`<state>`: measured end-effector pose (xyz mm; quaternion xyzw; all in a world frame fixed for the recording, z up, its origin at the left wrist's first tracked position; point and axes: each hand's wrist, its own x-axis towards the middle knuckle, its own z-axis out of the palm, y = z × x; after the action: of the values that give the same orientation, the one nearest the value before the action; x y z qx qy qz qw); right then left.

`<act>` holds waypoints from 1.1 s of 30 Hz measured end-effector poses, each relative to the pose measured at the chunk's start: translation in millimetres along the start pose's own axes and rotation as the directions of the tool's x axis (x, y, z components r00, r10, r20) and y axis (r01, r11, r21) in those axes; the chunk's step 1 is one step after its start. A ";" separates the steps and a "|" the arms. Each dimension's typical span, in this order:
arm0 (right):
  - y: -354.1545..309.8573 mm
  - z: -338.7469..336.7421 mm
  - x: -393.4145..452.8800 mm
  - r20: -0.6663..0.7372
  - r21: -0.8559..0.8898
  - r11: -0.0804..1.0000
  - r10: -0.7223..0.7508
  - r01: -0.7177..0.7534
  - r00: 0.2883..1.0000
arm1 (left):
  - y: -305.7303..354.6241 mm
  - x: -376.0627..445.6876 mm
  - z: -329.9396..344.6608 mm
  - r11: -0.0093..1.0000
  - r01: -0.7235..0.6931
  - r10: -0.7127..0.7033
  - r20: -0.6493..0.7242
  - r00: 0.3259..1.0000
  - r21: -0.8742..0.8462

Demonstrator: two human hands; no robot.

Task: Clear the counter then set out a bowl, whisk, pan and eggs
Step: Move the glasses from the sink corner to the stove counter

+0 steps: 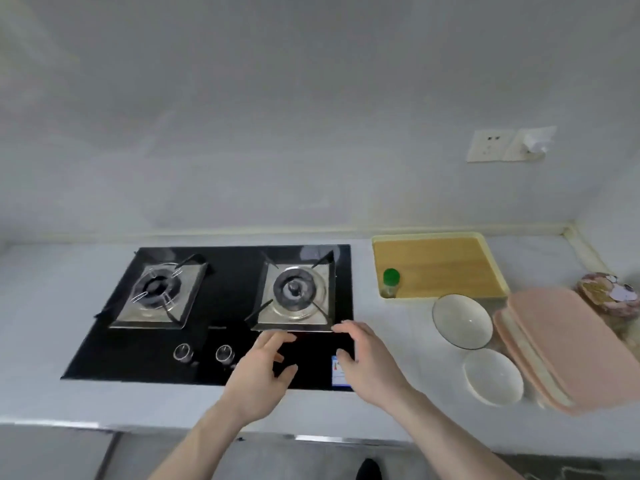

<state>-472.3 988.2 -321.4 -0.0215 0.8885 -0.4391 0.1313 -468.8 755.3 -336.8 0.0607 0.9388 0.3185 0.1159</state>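
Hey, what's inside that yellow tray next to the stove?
The yellow tray holds one small bottle with a green cap, upright in its front left corner. The rest shows only the tray's wood-coloured floor. The bottle's contents cannot be made out.

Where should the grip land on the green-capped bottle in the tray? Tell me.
Grip the green-capped bottle by its cap and neck, probably from above: it stands upright in the near-left corner of the tray, whose rim walls crowd its lower body.
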 end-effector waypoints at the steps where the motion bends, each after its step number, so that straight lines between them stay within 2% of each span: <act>1: -6.0 6.9 0.2 0.017 0.003 1.000 -0.012 0.012 1.000 | -8.6 -9.9 -3.0 1.000 0.007 -0.007 -0.011 1.000 0.010; 4: -48.4 61.5 -4.2 0.132 -0.027 0.995 -0.094 0.098 0.987 | -54.2 -76.1 -31.8 0.994 0.109 -0.107 -0.094 0.990 0.016; 8: -108.3 142.9 -27.9 0.301 -0.043 0.970 -0.216 0.240 0.929 | -110.4 -178.3 -69.3 0.972 0.234 -0.229 -0.244 0.942 -0.012; 12: -169.6 231.3 -70.1 0.465 -0.049 0.923 -0.317 0.382 0.826 | -164.6 -303.8 -95.0 0.918 0.392 -0.384 -0.386 0.839 -0.063; 18: -244.7 339.3 -142.1 0.587 0.013 0.858 -0.422 0.514 0.690 | -223.6 -466.8 -115.0 0.827 0.543 -0.535 -0.503 0.679 -0.146; 21: -276.3 392.6 -182.8 0.650 0.077 0.828 -0.463 0.555 0.602 | -240.7 -539.1 -118.4 0.776 0.587 -0.600 -0.561 0.571 -0.232; 26: -321.1 462.8 -235.2 0.747 0.154 0.743 -0.519 0.652 0.415 | -254.3 -633.0 -109.0 0.682 0.617 -0.690 -0.625 0.365 -0.392; 33: -387.3 551.6 -295.9 0.836 0.264 0.661 -0.520 0.702 0.176 | -270.1 -730.3 -92.2 0.525 0.630 -0.778 -0.623 0.083 -0.572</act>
<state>-77.5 368.8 -273.4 -0.6050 0.6420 -0.2956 0.3668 202.1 351.0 -300.5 -0.5681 0.7466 0.2792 -0.2046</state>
